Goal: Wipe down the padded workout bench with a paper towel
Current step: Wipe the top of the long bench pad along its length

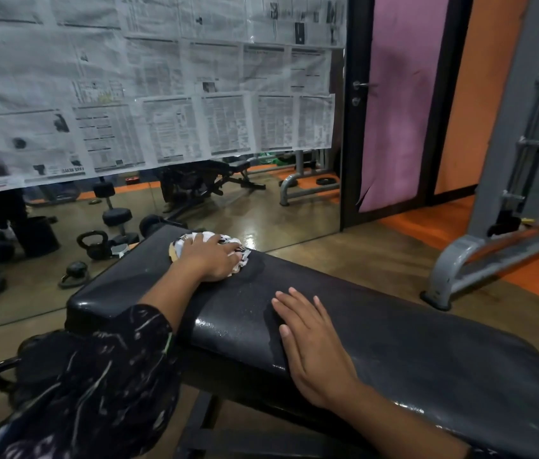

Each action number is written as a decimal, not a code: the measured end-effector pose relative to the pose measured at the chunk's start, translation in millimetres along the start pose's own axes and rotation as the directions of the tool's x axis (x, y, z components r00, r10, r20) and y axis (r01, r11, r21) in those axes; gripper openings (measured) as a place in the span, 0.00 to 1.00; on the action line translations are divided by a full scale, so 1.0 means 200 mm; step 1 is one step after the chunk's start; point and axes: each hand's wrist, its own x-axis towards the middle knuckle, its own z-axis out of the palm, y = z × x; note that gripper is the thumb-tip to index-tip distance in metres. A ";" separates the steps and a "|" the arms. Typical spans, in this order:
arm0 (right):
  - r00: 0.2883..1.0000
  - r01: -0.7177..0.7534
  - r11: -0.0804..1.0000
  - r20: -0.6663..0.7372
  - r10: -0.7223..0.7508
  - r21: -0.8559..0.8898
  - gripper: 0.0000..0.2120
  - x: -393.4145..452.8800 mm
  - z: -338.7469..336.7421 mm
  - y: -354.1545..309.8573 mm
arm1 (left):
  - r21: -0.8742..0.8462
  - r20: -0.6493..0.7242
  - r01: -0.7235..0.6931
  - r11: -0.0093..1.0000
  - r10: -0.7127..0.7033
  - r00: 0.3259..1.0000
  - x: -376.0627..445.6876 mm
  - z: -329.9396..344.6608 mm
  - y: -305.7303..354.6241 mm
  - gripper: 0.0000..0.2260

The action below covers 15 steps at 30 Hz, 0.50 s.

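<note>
Nearest us, our right hand [314, 351] lies flat, fingers straight, steadying the worktop [427, 352]. Farther along, our left hand [210, 258] presses the crumpled paper towel [240, 250] under its palm near the far edge. The pad's unwiped length runs rightward from that grip.

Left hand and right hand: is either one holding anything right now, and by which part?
The left hand grips a crumpled paper towel from above, its fingers curled over the wad's middle, pressing it onto the bench pad. The right hand holds nothing; it lies flat on the pad.
</note>
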 end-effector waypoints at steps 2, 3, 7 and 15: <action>1.000 -0.003 1.000 0.001 0.003 0.003 0.22 0.00 0.00 0.00 | -0.034 0.026 0.043 0.998 -0.042 0.999 0.05 -0.01 -0.08 0.22; 1.000 -0.002 1.000 -0.001 0.002 0.005 0.22 0.00 0.00 0.00 | -0.046 0.028 0.079 0.996 -0.078 0.997 0.06 -0.02 -0.15 0.23; 1.000 0.001 1.000 -0.006 -0.001 0.001 0.22 0.00 0.00 0.00 | -0.140 0.009 0.272 0.952 -0.274 0.962 -0.04 -0.01 -0.39 0.24; 1.000 0.002 1.000 -0.029 -0.002 0.002 0.22 0.00 0.00 0.00 | -0.018 0.103 0.037 0.999 -0.035 0.994 -0.16 -0.01 0.11 0.23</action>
